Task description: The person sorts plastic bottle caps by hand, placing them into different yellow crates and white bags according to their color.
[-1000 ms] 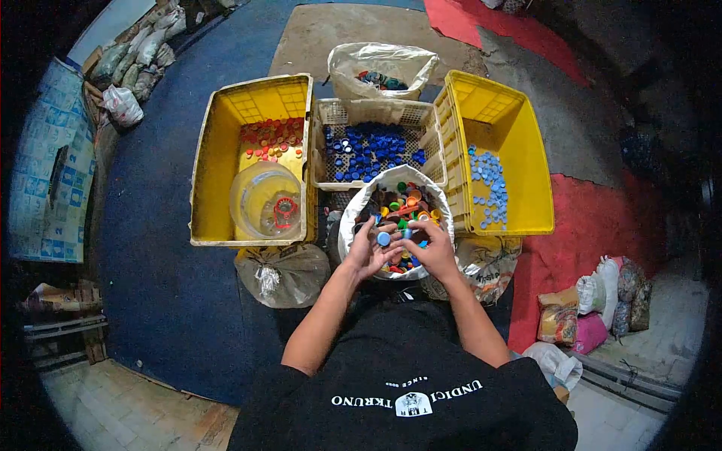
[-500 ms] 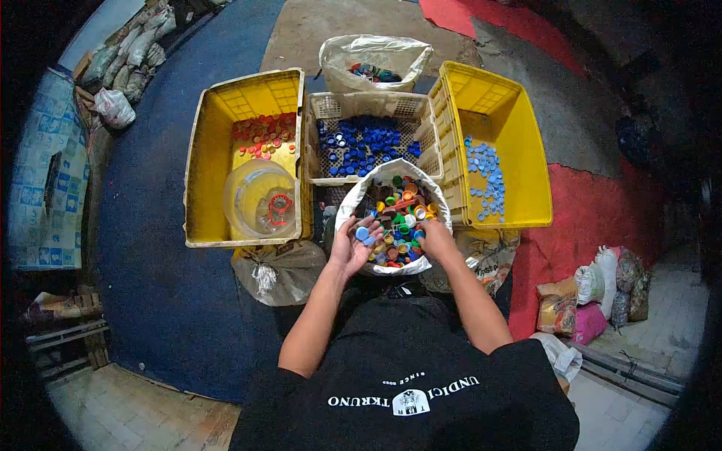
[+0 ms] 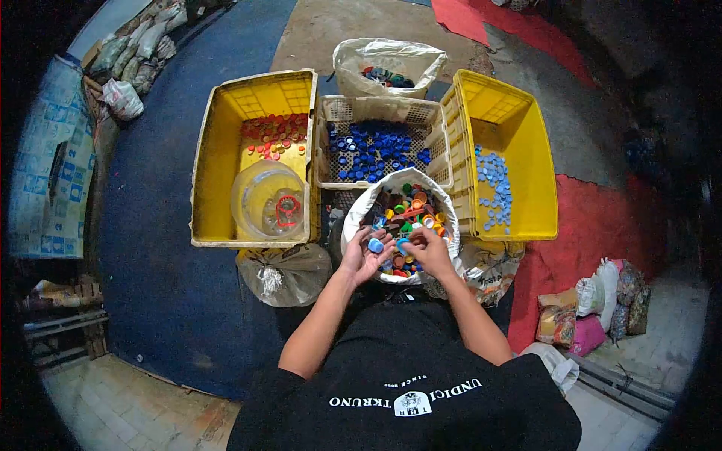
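Note:
My left hand (image 3: pixel 359 259) is turned palm up at the left rim of a white sack (image 3: pixel 353 216), with light blue bottle caps (image 3: pixel 374 245) resting on the palm. Over the sack, my right hand (image 3: pixel 432 254) pinches a teal-blue bottle cap (image 3: pixel 403 246) between thumb and fingers, close to the left fingertips. Mixed bottle caps (image 3: pixel 412 213) in red, orange, green, white and brown fill the sack below both hands.
A yellow crate (image 3: pixel 213 173) at left holds red caps and a clear plastic container (image 3: pixel 252 199). Dark blue caps lie in the white crate (image 3: pixel 385 110) ahead. Light blue caps sit in the right yellow crate (image 3: pixel 526 173). Behind stands another sack (image 3: pixel 350 64).
My right hand has come up from among the mixed caps with a teal-blue cap and moved toward my left palm. The camera view has shifted slightly.

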### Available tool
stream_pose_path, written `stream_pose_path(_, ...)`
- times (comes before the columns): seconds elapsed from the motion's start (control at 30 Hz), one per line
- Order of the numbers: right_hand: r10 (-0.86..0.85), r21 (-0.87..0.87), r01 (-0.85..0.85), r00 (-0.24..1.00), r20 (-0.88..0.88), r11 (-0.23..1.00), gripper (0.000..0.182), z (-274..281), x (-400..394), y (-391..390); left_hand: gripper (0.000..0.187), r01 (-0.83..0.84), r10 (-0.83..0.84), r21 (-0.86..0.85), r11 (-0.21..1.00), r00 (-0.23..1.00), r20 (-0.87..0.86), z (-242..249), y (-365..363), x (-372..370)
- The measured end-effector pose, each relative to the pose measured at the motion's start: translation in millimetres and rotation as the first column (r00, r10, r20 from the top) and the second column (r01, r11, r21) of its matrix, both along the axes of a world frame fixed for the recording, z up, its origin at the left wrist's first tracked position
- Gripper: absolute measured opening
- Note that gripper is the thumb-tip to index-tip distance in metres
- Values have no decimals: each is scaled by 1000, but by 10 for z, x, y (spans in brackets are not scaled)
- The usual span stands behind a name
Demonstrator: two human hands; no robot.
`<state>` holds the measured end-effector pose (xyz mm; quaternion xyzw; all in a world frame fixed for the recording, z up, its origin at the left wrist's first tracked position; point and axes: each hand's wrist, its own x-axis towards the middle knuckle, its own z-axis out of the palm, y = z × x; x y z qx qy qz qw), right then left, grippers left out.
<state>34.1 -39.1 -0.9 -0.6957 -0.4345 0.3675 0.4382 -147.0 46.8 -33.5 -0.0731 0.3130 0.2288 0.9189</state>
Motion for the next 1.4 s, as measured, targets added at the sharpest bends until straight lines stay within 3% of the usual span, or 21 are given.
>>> stream_pose_path(0.07,49,-141,-73,984,-170,987,19,90,-93,-10,43,53,-52,46,998,998,-23,-9,-29,73)
stream_pose_path(0.13,37,-194,-59,993,-113,979,19,217,-189,24,36,111,-108,31,993,991,-82,-43,-31,163)
stream_pose_path(0.17,30,-173,-30,1000,-2,985,20,222,-208,28,34,138,-135,38,990,988,-81,-55,-19,182)
stream_pose_path(0.3,-153,35,151,985,78,988,22,184,-102,-105,28,123,-122,-1,992,984,-127,116,36,367)
stream_pose_path(0.33,-220,4,220,974,-51,975,22,205,-51,-159,26,122,-127,-46,991,985,-117,78,68,407)
stream_pose_path(0.4,-299,18,301,951,-78,953,22,271,81,-307,24,125,-134,-65,990,980,-147,74,92,556)
stream_pose_path(0.47,-449,-36,467,822,-351,883,16,77,212,-464,27,116,-132,-98,988,976,-175,217,98,858)
stream_pose_path(0.53,-592,-183,582,661,-462,793,13,186,363,-588,29,209,-207,-8,978,965,-159,395,106,1357)
stream_pose_path(0.6,-637,-127,678,586,-501,724,12,100,497,-682,40,204,-204,30,979,979,-1,596,114,2011)
stream_pose_path(0.67,-705,-51,775,543,-457,630,10,0,606,-727,54,318,-323,87,944,945,51,894,125,2563)
stream_pose_path(0.73,-716,-201,770,416,-561,606,9,183,702,-831,64,457,-362,251,853,865,-347,1077,52,2959)
stream_pose_path(0.8,-731,-192,779,429,-530,597,16,220,794,-886,70,448,-346,338,828,881,-322,963,-6,3117)
stream_pose_path(0.83,-724,-66,797,507,-468,600,17,-38,861,-905,70,458,-340,342,821,872,-351,955,-56,3095)
stream_pose_path(0.87,-715,61,793,576,-397,606,18,-267,929,-911,71,464,-330,347,815,864,-381,932,-108,3015)
stream_pose_path(0.97,-654,-93,714,571,-496,694,16,48,1007,-956,63,490,-423,447,749,872,-248,567,-191,2540)
stream_pose_path(1.0,-632,-171,673,533,-563,720,17,90,1022,-929,58,535,-428,436,724,844,-324,599,-221,2327)
stream_pose_path(1.13,-559,-244,525,605,-566,815,19,10,1048,-733,42,569,-310,422,706,784,-538,423,-364,1564)
stream_pose_path(1.23,-355,-146,326,799,-486,934,19,-143,1043,-540,38,590,-278,415,693,749,-601,427,-458,1243)
stream_pose_path(1.27,-250,-97,230,900,-357,968,22,-166,1039,-494,34,596,-274,419,685,744,-610,418,-458,1151)
stream_pose_path(1.37,23,-73,-43,966,-258,996,27,-148,984,-321,31,556,-120,477,681,727,-676,305,-510,961)
stream_pose_path(1.4,83,-145,-126,959,-271,981,30,-209,954,-271,28,519,-70,488,701,732,-678,294,-530,908)
